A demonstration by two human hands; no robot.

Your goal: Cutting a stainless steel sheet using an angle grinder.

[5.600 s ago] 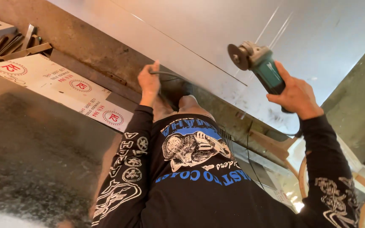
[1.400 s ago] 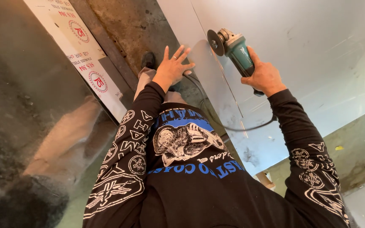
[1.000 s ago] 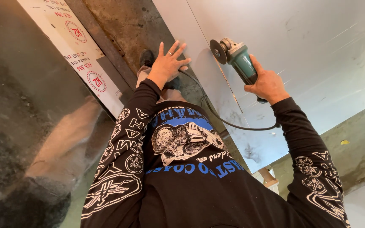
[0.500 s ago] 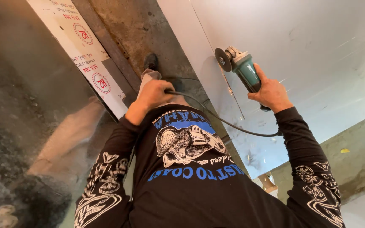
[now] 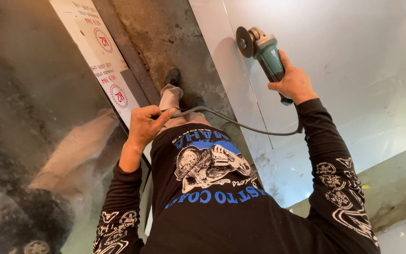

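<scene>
my right hand [image 5: 293,83] is wrapped tight round the teal angle grinder [image 5: 266,51], its disc [image 5: 244,42] at about eleven o'clock from my knuckles, hanging just off the pale metal sheet [image 5: 353,70]. my left hand [image 5: 145,125] is fisted on the grey cord [image 5: 231,123], which trails toward three o'clock. i judge the cord is best kept drawn clear of the disc, and my boots [image 5: 172,76] planted, at twelve o'clock on the concrete floor [image 5: 175,33].

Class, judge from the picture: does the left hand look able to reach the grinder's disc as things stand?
Probably not at once: the left hand grips the power cord near the body, while the disc sits far ahead, though nothing blocks the way.
</scene>
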